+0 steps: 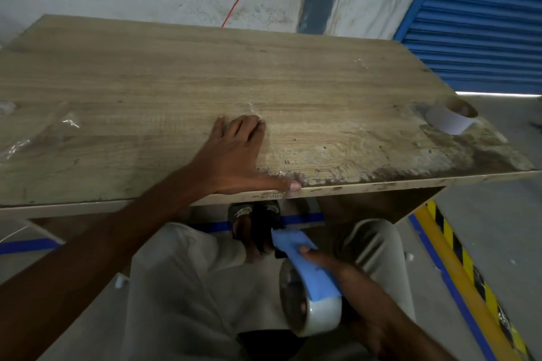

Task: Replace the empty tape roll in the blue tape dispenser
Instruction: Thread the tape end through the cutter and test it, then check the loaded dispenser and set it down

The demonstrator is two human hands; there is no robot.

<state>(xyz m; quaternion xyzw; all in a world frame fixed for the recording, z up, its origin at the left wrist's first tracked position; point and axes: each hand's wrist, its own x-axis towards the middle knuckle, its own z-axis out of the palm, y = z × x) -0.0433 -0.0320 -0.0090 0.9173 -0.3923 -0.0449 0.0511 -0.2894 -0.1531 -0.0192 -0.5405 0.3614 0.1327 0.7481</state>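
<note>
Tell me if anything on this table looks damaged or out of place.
The table is worn and stained dark along its near right edge. An empty tape core sits on that stained corner, and scraps of clear tape cling at the left.

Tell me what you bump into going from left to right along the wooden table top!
Crinkled clear plastic scraps → the left hand pressed flat on the wooden table → the empty brown cardboard tape core near the right end.
</note>
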